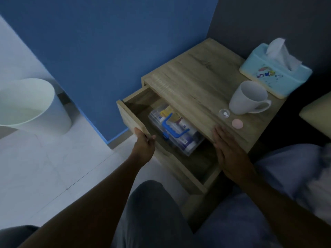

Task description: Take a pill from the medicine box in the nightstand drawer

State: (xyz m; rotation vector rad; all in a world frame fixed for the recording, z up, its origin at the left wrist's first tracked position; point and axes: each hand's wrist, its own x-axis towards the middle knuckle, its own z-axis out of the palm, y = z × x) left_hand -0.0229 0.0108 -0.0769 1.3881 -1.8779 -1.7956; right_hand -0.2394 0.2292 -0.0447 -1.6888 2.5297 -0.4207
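The wooden nightstand (193, 83) has its top drawer (129, 117) pulled out. Inside lies a clear plastic medicine box (179, 135) with a blue handle, filled with packets and tubes. My left hand (145, 142) grips the drawer's front panel at its top edge. My right hand (229, 151) lies flat, fingers together, on the nightstand's front edge beside the open drawer and holds nothing. On the top stand a small clear cup (224, 114) with white pills in it and a pink round lid (237, 124).
A white mug (249, 98) and a light blue tissue box (274, 70) stand on the nightstand's right side. A pale bin (30, 104) is on the floor to the left. A blue wall is behind; my knees and bedding lie below.
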